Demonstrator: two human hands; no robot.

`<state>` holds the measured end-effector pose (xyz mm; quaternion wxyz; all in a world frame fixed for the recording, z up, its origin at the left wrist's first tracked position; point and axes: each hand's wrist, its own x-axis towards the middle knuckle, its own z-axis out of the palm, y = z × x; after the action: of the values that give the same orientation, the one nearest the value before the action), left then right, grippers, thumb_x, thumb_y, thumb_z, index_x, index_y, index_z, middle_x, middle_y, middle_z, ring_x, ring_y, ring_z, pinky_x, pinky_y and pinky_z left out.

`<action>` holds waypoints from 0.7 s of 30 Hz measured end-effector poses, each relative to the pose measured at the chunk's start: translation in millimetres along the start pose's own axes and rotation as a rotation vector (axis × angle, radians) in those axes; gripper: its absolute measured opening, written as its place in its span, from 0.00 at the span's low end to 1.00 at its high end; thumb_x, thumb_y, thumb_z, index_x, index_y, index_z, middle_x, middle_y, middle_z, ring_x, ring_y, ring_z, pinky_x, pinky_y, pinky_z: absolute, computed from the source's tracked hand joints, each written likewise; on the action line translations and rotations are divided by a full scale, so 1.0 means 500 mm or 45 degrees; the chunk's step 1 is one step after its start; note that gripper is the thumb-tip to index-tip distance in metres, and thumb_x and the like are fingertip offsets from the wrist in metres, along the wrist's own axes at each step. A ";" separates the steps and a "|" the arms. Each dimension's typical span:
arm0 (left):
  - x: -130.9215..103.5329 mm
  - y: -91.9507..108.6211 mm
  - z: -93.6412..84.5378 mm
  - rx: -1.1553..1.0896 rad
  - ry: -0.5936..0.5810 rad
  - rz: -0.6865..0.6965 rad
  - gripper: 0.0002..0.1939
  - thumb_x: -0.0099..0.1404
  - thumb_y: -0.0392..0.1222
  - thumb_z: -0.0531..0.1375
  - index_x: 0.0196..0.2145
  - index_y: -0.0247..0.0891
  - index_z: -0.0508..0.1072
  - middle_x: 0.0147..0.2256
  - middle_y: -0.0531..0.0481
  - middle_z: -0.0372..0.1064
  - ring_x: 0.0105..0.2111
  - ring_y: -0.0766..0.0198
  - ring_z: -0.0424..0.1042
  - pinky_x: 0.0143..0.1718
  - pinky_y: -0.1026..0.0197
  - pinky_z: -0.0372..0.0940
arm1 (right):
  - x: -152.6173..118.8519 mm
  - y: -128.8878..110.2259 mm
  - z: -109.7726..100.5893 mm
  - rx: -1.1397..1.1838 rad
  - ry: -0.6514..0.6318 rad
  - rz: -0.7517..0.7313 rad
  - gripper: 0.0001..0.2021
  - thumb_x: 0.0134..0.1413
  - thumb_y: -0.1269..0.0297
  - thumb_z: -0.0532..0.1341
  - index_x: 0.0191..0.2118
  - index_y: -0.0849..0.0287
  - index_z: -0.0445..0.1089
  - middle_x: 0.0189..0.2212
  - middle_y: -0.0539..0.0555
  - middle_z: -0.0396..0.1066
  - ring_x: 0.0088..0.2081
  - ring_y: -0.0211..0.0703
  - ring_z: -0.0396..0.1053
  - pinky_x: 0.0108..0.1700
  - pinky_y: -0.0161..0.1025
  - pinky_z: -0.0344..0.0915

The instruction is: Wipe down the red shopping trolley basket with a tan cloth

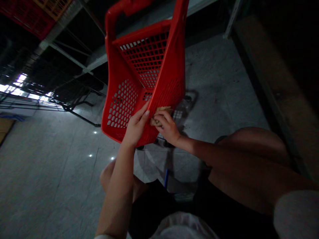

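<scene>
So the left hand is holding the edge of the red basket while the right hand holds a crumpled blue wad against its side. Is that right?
Not quite: the crumpled wad is tan, not blue, as the head view shows. The left hand does hold the red basket by its edge, and the right hand holds the wad against its side.

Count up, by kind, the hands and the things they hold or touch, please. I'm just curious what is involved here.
Bare hands: 2, the left hand on the rim and the right hand pressing the cloth
Red wheeled shopping basket: 1
Crumpled tan cloth: 1
Total: 4
</scene>
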<state>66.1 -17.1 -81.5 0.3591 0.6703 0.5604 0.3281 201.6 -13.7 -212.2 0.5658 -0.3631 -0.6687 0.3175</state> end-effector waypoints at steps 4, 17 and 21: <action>-0.008 -0.012 -0.025 0.062 0.007 -0.041 0.25 0.75 0.53 0.56 0.64 0.42 0.72 0.65 0.49 0.67 0.68 0.55 0.63 0.72 0.49 0.55 | -0.094 0.044 0.047 0.049 -0.208 -0.079 0.13 0.57 0.75 0.60 0.44 0.51 0.75 0.46 0.54 0.71 0.51 0.48 0.71 0.54 0.47 0.74; -0.033 -0.025 -0.068 0.044 -0.007 -0.094 0.27 0.70 0.57 0.62 0.61 0.42 0.75 0.62 0.47 0.71 0.65 0.51 0.67 0.71 0.46 0.57 | 0.135 0.010 -0.030 -0.074 0.359 0.169 0.14 0.58 0.76 0.60 0.48 0.54 0.70 0.49 0.55 0.70 0.54 0.43 0.69 0.62 0.45 0.66; -0.035 -0.021 -0.066 0.049 -0.013 -0.101 0.27 0.70 0.57 0.62 0.61 0.43 0.75 0.63 0.49 0.70 0.66 0.51 0.66 0.72 0.47 0.56 | 0.160 0.044 -0.026 -0.166 0.632 0.272 0.17 0.57 0.79 0.55 0.49 0.56 0.67 0.50 0.58 0.67 0.55 0.45 0.67 0.65 0.50 0.64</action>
<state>30.4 -29.6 -73.6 0.3617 0.6561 0.5908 0.2994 209.6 65.8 -186.7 0.6511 -0.5339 -0.4866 0.2328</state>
